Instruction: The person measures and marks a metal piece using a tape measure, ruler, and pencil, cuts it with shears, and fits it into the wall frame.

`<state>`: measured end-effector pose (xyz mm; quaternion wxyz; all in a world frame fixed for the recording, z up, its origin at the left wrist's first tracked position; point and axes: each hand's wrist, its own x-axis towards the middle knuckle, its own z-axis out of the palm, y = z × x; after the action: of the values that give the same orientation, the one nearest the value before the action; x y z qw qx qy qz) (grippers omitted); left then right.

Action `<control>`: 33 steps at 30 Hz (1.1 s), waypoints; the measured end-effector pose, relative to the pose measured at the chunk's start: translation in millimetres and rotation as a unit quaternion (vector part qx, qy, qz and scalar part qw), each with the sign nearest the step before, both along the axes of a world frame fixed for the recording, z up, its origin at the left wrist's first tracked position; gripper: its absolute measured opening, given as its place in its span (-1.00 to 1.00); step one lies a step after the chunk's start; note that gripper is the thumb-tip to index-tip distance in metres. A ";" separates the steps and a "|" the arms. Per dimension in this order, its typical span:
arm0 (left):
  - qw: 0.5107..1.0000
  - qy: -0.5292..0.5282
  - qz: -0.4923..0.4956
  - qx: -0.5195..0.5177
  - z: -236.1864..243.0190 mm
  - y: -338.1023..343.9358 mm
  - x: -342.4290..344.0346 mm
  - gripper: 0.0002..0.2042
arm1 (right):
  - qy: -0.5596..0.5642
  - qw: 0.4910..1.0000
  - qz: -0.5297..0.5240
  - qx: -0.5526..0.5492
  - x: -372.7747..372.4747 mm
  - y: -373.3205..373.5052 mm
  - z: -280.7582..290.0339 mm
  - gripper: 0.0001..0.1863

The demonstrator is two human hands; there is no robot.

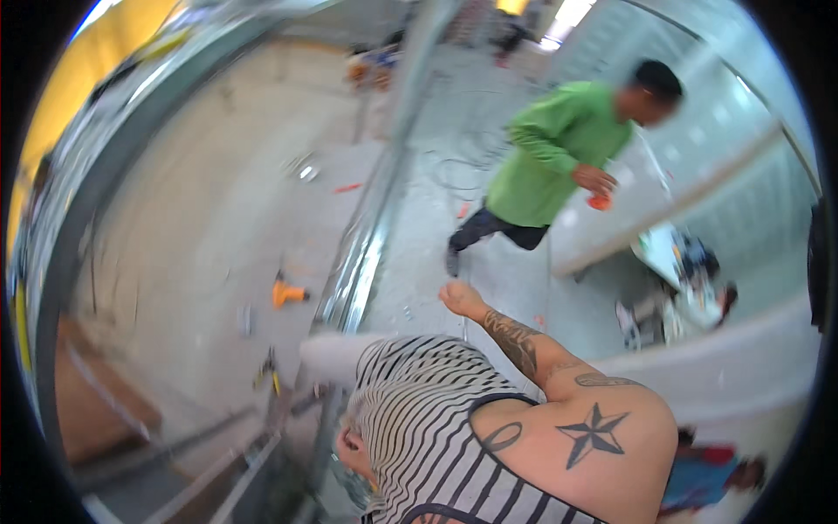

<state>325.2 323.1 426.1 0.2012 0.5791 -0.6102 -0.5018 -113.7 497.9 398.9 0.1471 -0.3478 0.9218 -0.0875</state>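
Observation:
My right arm, bare and tattooed, reaches out past my striped top. My right hand (463, 299) hangs in the air over the grey floor, its fingers curled in. Whatever it may hold is hidden. Low beside my top, a patch of skin that looks like my left hand (352, 447) shows; its fingers cannot be made out. To the left lie an orange cordless drill (288, 294) and pliers with black-and-yellow handles (269, 371) on a wide beige surface (209, 201). A shiny metal rail (356, 271) runs along that surface's edge.
Ahead, a person in a green top (554, 144) walks, holding a small orange object (599, 202). Another person (694, 306) is at the right, and one in blue (707, 476) is at the lower right. Cables (467, 166) lie on the floor. A brown panel (100, 393) stands lower left.

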 end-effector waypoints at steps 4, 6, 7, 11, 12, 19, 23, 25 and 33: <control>0.993 0.059 -0.075 0.064 13.7 -36.6 -33.9 -0.76 | 0.530 0.810 -0.160 -0.195 -85.1 56.4 203.8 -0.70; 0.980 0.156 -0.109 0.063 31.8 -52.2 -48.1 -0.76 | 0.594 0.756 -0.256 -0.102 -97.2 98.8 270.8 -0.56; 0.984 0.134 -0.112 0.040 16.4 -62.5 -45.7 -0.74 | 0.528 0.754 -0.362 -0.146 -95.0 126.3 269.0 -0.42; 0.986 0.121 -0.015 0.114 -74.7 -98.2 29.4 -0.67 | 0.387 0.769 -0.496 -0.113 -38.1 173.9 163.1 -0.01; 0.992 -0.055 -0.112 0.002 -5.1 -69.1 -0.2 -0.60 | 0.423 0.744 -0.517 0.016 -21.2 189.3 140.2 0.04; 0.982 0.116 0.137 0.064 8.9 -156.1 25.9 -0.58 | 0.362 0.770 -0.520 0.080 5.4 244.7 197.2 -0.18; 0.963 0.186 0.190 0.048 48.8 -178.0 -10.5 -0.54 | 0.390 0.784 -0.466 0.124 30.9 272.8 172.0 -0.56; 0.929 0.265 0.258 -0.003 76.0 -175.6 -20.8 -0.54 | 0.087 0.830 -0.540 0.107 38.6 269.4 205.4 -0.54; 0.797 0.364 0.426 -0.224 168.2 -157.3 11.1 -0.44 | -0.087 0.994 -0.063 0.024 -65.2 22.3 237.1 -0.55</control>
<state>336.3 165.8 594.3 0.7261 0.4944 -0.2790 -0.3879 -178.9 520.2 636.0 0.2294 -0.2768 0.9273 -0.1041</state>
